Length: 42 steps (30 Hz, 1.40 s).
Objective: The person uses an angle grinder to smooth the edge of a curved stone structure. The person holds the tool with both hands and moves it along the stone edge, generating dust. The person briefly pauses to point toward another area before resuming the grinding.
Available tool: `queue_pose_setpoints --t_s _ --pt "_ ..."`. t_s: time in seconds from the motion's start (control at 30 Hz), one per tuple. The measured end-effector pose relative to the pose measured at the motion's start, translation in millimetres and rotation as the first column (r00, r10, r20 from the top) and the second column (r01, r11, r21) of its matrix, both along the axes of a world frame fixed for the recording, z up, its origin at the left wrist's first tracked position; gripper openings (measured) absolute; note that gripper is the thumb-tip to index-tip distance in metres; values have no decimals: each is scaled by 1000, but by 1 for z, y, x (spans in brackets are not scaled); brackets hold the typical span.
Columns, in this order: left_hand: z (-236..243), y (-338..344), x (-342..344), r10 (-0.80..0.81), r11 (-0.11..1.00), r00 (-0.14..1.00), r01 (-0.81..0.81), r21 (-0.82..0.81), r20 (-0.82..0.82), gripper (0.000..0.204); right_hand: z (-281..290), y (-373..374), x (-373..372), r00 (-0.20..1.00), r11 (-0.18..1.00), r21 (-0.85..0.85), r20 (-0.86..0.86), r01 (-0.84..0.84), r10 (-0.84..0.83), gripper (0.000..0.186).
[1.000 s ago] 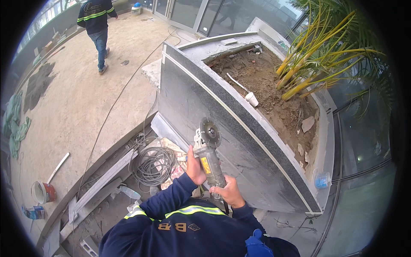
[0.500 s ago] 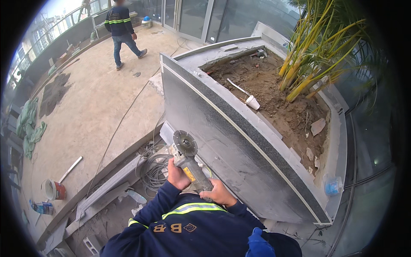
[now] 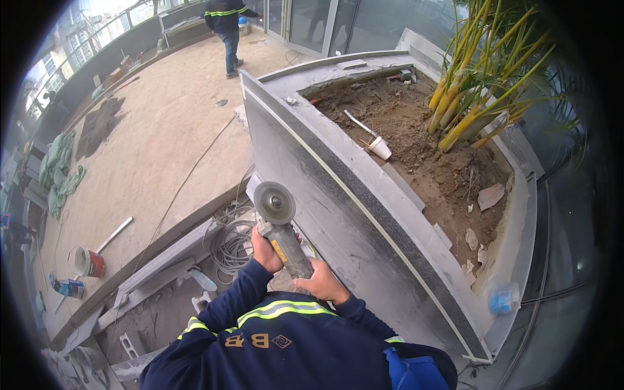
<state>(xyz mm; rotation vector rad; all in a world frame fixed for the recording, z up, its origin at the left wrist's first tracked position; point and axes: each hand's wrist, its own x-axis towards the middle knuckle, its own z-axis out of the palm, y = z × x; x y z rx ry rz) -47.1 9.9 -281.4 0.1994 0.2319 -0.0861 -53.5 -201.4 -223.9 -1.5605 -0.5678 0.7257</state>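
Note:
An angle grinder (image 3: 288, 252) with a round cutting disc (image 3: 274, 203) at its upper end is held in both hands over my lap. My left hand (image 3: 265, 250) wraps round the tool's body just below the head. My right hand (image 3: 321, 281) grips its rear handle, thumb across it. The disc points up beside the grey face of a polished stone slab (image 3: 312, 214) with a pale strip along its dark top band. A coil of grey cable (image 3: 231, 257) lies behind my left hand.
A planter with soil (image 3: 465, 195) and a palm (image 3: 468, 104) is at right; a blue-labelled plastic container (image 3: 502, 298) sits on its ledge. A person (image 3: 227, 42) is on the concrete terrace (image 3: 162, 149). At left are a bucket (image 3: 90, 262), green cloths (image 3: 62, 175), stone offcuts (image 3: 149, 266) and loose cables.
The grinder has shifted left and tilted since a second ago. The disc's slots, visible earlier, now look blurred smooth. The other person has moved rightward across the terrace.

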Motion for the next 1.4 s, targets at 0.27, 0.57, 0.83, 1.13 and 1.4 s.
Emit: queue_pose_setpoints --t_s 0.27,0.57,0.83,1.13,1.4 --pt "-16 3 22 -13 975 998 25 223 -55 76 -9 67 42 965 976 -93 193 197 -176 45" --pt "-35 37 103 0 972 998 -15 234 64 46 -12 119 99 918 890 -322 333 324 -214 68" --pt "-46 46 150 18 969 999 -28 245 42 36 -31 130 141 943 869 -367 115 332 -312 74" --pt "-61 41 172 -25 962 998 9 271 54 39 -37 128 162 934 863 -362 187 352 -303 73" --pt "-58 35 176 -25 965 999 14 263 38 39 -42 119 164 927 853 -362 162 376 -339 70"
